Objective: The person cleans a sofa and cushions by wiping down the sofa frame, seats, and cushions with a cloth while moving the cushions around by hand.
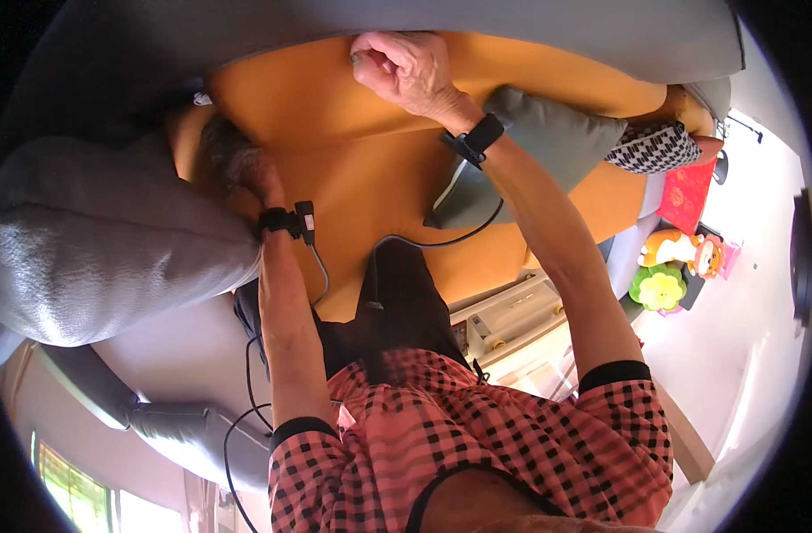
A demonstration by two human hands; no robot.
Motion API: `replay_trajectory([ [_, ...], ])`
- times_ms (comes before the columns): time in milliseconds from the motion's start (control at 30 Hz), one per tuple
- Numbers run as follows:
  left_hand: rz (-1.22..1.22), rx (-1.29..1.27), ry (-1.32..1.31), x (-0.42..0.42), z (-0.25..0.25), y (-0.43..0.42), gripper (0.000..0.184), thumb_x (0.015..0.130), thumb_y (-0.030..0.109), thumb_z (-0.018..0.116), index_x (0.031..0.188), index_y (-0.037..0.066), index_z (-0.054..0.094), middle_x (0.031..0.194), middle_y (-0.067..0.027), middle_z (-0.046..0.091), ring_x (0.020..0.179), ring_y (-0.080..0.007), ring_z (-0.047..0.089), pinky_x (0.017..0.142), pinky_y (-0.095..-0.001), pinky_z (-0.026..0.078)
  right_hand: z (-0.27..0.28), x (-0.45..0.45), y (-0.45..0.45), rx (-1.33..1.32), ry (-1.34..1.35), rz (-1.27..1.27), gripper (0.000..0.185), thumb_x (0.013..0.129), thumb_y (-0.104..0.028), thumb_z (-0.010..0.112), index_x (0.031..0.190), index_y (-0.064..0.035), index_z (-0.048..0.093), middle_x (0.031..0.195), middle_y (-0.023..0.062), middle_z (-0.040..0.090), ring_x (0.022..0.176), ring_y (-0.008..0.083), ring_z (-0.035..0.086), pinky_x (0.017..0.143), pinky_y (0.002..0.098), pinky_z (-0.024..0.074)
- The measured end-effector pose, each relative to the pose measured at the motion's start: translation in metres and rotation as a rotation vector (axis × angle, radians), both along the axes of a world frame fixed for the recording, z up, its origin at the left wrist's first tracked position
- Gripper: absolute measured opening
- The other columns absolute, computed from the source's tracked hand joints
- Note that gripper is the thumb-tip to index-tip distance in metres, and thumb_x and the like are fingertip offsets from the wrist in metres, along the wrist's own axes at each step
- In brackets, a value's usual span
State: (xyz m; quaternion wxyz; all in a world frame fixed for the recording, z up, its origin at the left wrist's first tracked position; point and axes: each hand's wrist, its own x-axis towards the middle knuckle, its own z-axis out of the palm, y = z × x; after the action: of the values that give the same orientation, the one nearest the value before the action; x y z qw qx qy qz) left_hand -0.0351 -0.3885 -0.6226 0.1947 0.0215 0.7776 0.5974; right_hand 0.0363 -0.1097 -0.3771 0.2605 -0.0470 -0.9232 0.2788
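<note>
My left hand (262, 180), at the left beside a big grey cushion (113, 240), is closed on a dark grey fuzzy cloth (224, 153). The cloth lies against the orange sofa surface (335, 178), and part of it and of my fingers is in shadow. Farther up, my right hand (406, 71) is curled into a fist at the border between the orange surface and the grey sofa edge (548, 27). Whether anything is inside that fist cannot be made out. Both wrists wear black straps with cables.
A grey-green cushion (548, 151) and a black-and-white patterned pillow (655, 148) lie at the right. Beyond them are a red cushion (688, 191), an orange plush toy (677, 253) and a green flower-shaped cushion (659, 289). A black cable (433, 244) crosses before my body.
</note>
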Motion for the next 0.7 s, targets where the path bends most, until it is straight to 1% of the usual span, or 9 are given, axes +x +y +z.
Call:
replay_trajectory([
  [67, 0.074, -0.013, 0.056, 0.014, 0.026, 0.009, 0.034, 0.094, 0.034, 0.052, 0.107, 0.004, 0.063, 0.099, -0.0096, 0.065, 0.096, -0.0244, 0.058, 0.086, -0.0381, 0.045, -0.002, 0.000, 0.002, 0.005, 0.017, 0.002, 0.005, 0.078, -0.009, 0.069, 0.078, -0.0088, 0.063, 0.058, -0.0003, 0.058, 0.048, 0.0104, 0.055, 0.047, 0.0239, 0.0450],
  [167, 0.054, -0.058, 0.098, 0.063, 0.061, 0.014, 0.032, 0.094, 0.033, 0.052, 0.106, 0.005, 0.063, 0.098, -0.0092, 0.065, 0.094, -0.0246, 0.059, 0.085, -0.0382, 0.046, -0.006, -0.001, 0.005, 0.003, -0.003, -0.004, 0.005, 0.077, -0.009, 0.069, 0.077, -0.0087, 0.064, 0.058, -0.0008, 0.058, 0.048, 0.0101, 0.055, 0.047, 0.0236, 0.0448],
  [233, -0.068, -0.070, 0.045, 0.095, 0.075, 0.022, 0.032, 0.094, 0.033, 0.053, 0.105, 0.005, 0.064, 0.098, -0.0089, 0.065, 0.093, -0.0247, 0.060, 0.085, -0.0383, 0.046, -0.005, -0.003, 0.001, -0.005, 0.009, -0.002, 0.005, 0.077, -0.009, 0.069, 0.077, -0.0088, 0.064, 0.058, -0.0009, 0.058, 0.048, 0.0101, 0.056, 0.047, 0.0239, 0.0449],
  [367, -0.419, -0.079, -0.055, 0.136, 0.088, 0.065, 0.030, 0.094, 0.033, 0.054, 0.103, 0.006, 0.064, 0.096, -0.0084, 0.066, 0.092, -0.0249, 0.061, 0.083, -0.0384, 0.047, -0.010, -0.003, 0.004, -0.017, 0.018, -0.006, 0.004, 0.076, -0.009, 0.069, 0.078, -0.0089, 0.065, 0.057, -0.0002, 0.059, 0.049, 0.0111, 0.057, 0.048, 0.0250, 0.0458],
  [467, -0.651, -0.104, -0.113, 0.136, 0.085, 0.100, 0.029, 0.094, 0.032, 0.054, 0.102, 0.007, 0.065, 0.095, -0.0079, 0.066, 0.091, -0.0251, 0.061, 0.082, -0.0385, 0.048, -0.009, -0.005, 0.001, 0.009, 0.007, 0.007, 0.004, 0.076, -0.010, 0.069, 0.078, -0.0089, 0.065, 0.057, 0.0005, 0.059, 0.050, 0.0121, 0.059, 0.049, 0.0262, 0.0471],
  [533, -0.751, -0.131, -0.140, 0.131, 0.083, 0.117, 0.028, 0.094, 0.032, 0.055, 0.101, 0.007, 0.065, 0.095, -0.0077, 0.067, 0.090, -0.0252, 0.062, 0.082, -0.0385, 0.048, -0.009, -0.004, 0.002, 0.022, -0.009, 0.001, 0.004, 0.076, -0.010, 0.068, 0.078, -0.0088, 0.065, 0.058, 0.0009, 0.060, 0.050, 0.0133, 0.059, 0.049, 0.0269, 0.0476],
  [600, -0.773, -0.149, -0.140, 0.121, 0.088, 0.116, 0.027, 0.095, 0.032, 0.055, 0.101, 0.008, 0.066, 0.094, -0.0074, 0.067, 0.089, -0.0253, 0.062, 0.081, -0.0386, 0.049, -0.007, -0.005, 0.002, 0.018, -0.021, -0.007, 0.004, 0.077, -0.011, 0.068, 0.079, -0.0088, 0.065, 0.058, 0.0014, 0.061, 0.051, 0.0146, 0.060, 0.050, 0.0278, 0.0483],
  [700, -0.736, -0.165, -0.113, 0.104, 0.105, 0.099, 0.026, 0.095, 0.032, 0.056, 0.099, 0.008, 0.066, 0.093, -0.0070, 0.067, 0.088, -0.0255, 0.063, 0.080, -0.0386, 0.050, -0.006, -0.002, 0.003, 0.013, -0.038, -0.034, 0.005, 0.078, -0.013, 0.068, 0.080, -0.0093, 0.066, 0.060, 0.0022, 0.062, 0.053, 0.0169, 0.062, 0.052, 0.0295, 0.0494],
])
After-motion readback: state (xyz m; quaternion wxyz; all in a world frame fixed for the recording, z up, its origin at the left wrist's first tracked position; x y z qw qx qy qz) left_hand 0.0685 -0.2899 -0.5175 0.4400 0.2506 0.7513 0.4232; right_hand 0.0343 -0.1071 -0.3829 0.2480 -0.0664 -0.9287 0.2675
